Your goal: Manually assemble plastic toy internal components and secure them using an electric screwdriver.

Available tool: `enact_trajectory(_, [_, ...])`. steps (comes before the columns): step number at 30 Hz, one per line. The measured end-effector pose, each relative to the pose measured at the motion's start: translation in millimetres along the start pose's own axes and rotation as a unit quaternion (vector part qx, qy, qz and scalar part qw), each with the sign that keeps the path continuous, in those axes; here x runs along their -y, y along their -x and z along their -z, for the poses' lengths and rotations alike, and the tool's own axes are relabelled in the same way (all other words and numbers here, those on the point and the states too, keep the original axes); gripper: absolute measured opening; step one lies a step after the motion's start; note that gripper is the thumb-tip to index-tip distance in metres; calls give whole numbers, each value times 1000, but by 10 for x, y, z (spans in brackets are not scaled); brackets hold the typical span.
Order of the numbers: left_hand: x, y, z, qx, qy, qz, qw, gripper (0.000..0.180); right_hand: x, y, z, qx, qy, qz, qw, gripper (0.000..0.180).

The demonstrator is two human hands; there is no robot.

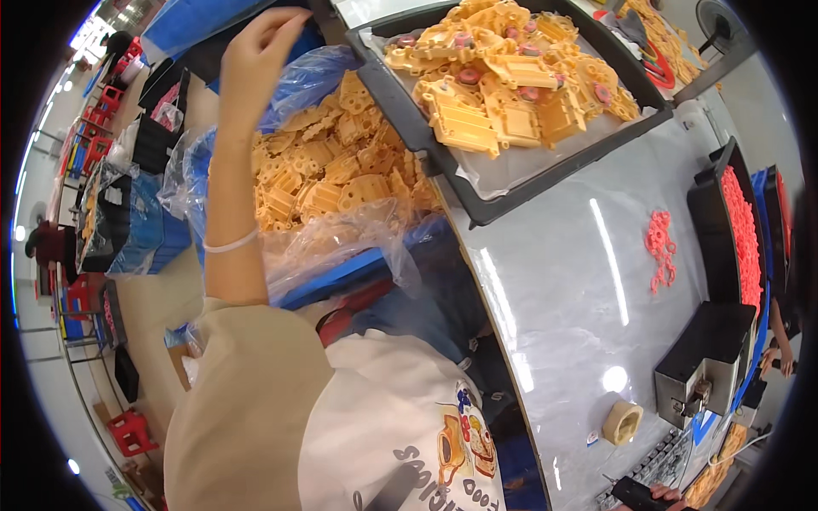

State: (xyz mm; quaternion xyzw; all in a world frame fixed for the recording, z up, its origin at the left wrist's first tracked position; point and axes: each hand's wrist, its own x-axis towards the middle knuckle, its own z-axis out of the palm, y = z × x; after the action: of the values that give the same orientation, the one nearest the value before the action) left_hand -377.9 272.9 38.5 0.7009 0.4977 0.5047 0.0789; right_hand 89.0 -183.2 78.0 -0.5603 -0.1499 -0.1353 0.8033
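Record grip of left hand [258, 55] as undetermined, with curled fingers and nothing visibly held. Locate yellow parts [324, 153] in plastic-lined blue bin [332, 276], apparently left to do, then others in black tray [567, 168], several seemingly fitted with pink discs [469, 77], with long axes mixed, without shared direction. Note loose pink pieces [659, 243] on table [554, 281] and right hand [665, 494] wrapped around black tool [635, 494].

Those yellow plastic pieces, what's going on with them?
A person's left hand is up beyond a blue bin full of yellow pieces; I can't tell if it holds anything. More pieces, some with pinkish rings, are heaped in a black tray on the table. Lower right, another hand grips a black tool.
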Motion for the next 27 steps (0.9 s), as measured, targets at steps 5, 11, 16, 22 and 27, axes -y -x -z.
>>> enact_trajectory(5, [1847,1040,513,423,-323,114,839,56,-18,-131,119,-7,13,12,1000,14])
enact_trajectory(11, [1336,1435,369,421,-329,367,761,79,32,0,-139,20,12,-4,1000,17])
enact_trajectory(16, [1016,1199,600,584,-227,301,719,63,29,-22,-120,39,-6,-23,999,18])
enact_trajectory(22, [1200,1344,634,551,-240,192,776,27,-102,-397,525,71,-32,-34,996,18])
enact_trajectory(27, [1413,1354,570,526,-97,282,796,42,-71,-320,487,62,-26,-50,996,24])
